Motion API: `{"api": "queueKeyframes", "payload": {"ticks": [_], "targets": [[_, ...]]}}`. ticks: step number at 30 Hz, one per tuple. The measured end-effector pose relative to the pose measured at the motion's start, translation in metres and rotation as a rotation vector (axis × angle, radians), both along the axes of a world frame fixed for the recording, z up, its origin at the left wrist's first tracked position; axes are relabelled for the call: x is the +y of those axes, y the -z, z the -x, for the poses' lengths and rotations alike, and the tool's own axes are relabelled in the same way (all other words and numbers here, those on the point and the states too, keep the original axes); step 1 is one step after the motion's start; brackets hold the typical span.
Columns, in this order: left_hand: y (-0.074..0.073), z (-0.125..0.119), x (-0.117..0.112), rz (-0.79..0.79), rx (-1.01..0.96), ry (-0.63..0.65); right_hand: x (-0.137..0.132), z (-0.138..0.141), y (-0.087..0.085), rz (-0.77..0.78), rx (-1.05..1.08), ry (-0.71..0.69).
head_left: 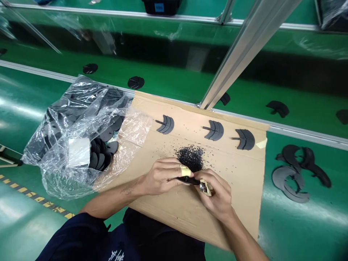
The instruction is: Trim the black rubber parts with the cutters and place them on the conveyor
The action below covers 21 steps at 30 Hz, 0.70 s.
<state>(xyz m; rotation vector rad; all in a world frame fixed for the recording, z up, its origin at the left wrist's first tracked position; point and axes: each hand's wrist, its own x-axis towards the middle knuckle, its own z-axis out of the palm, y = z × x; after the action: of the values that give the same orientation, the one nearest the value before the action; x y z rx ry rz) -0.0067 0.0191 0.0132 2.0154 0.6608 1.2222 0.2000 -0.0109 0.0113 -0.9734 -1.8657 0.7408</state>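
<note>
Both hands meet over a sheet of cardboard (pixel 163 203). My left hand (pixel 164 175), with yellow tape round one finger, is closed on a dark plastic part (pixel 190 180) seen nearly edge-on. My right hand (pixel 217 192) is wrapped round a small metal tool (pixel 203 187) held against that part's right end; its kind is mostly hidden by the fingers. Just beyond the hands lies a pile of small black plastic bits (pixel 190 156). Farther back on the cardboard sit three curved black parts with stems: a left one (pixel 165 125), a middle one (pixel 214 130) and a right one (pixel 245 139).
A clear plastic bag (pixel 65 123) of black discs (pixel 100 156) lies at the left. Curved black pieces (pixel 290 181) are stacked on the green table at the right. Behind, a metal post (pixel 244 54) rises by a green belt carrying several black parts (pixel 136 82).
</note>
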Motion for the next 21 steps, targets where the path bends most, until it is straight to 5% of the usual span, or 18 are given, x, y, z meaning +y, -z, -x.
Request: {"api": "queueKeyframes", "payload": {"ticks": [11,16,21], "targets": [[0.0,0.001,-0.001,0.272,-0.045,0.082,0.0,0.002,-0.006,0.093,0.136,0.045],[-0.001,0.0,-0.004,0.26,-0.058,0.036,0.0,0.001,-0.011,0.097,0.154,0.02],[-0.003,0.003,0.0,0.594,-0.158,0.224,-0.001,0.0,-0.012,0.092,0.154,-0.025]]}}
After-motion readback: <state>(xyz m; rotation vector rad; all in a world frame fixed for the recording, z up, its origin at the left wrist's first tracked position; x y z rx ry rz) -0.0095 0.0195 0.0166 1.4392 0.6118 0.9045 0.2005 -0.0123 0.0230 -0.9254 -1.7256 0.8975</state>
